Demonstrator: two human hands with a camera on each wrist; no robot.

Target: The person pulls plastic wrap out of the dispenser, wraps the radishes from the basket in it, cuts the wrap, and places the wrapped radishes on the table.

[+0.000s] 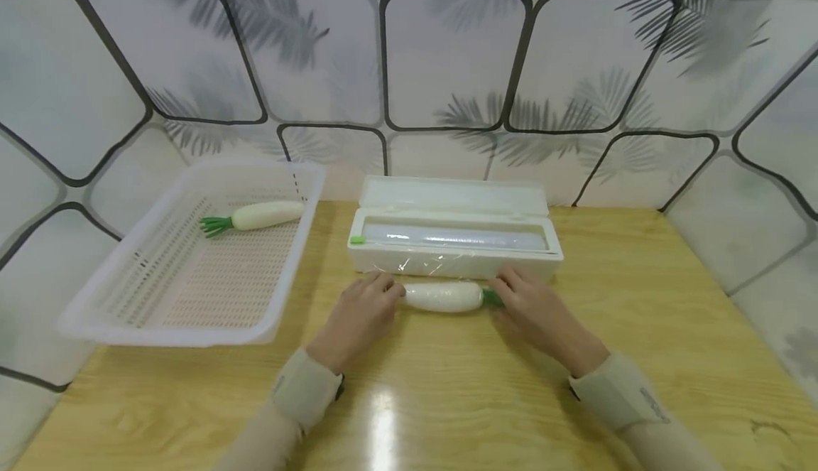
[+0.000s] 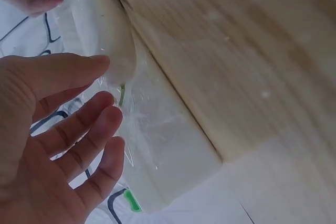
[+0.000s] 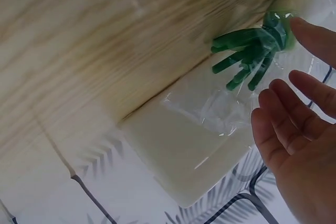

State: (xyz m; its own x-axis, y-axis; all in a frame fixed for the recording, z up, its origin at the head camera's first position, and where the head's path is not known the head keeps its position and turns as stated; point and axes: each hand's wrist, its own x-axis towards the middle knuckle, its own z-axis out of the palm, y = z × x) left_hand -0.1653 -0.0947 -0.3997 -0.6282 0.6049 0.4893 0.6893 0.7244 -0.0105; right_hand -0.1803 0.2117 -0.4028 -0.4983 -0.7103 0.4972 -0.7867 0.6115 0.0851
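Note:
A white radish (image 1: 444, 297) with green leaf stubs (image 3: 244, 51) lies on the table, covered in clear cling film (image 2: 142, 114) that reaches to the white dispenser box (image 1: 456, 263). My left hand (image 1: 361, 311) is at the radish's left end; its thumb (image 2: 79, 69) lies over the tip, the other fingers loosely bent beside the film. At the leafy end is my right hand (image 1: 537, 315), its thumb (image 3: 315, 35) right at the base of the greens and its fingers relaxed, slightly bent and apart from the thumb.
Inside the box, whose lid (image 1: 454, 195) is raised, sits a roll of film (image 1: 454, 236). A green slider (image 1: 357, 240) is at its left end. On the left, a white perforated basket (image 1: 297, 251) holds another radish (image 1: 268, 215). A patterned wall (image 1: 447, 59) stands behind the table.

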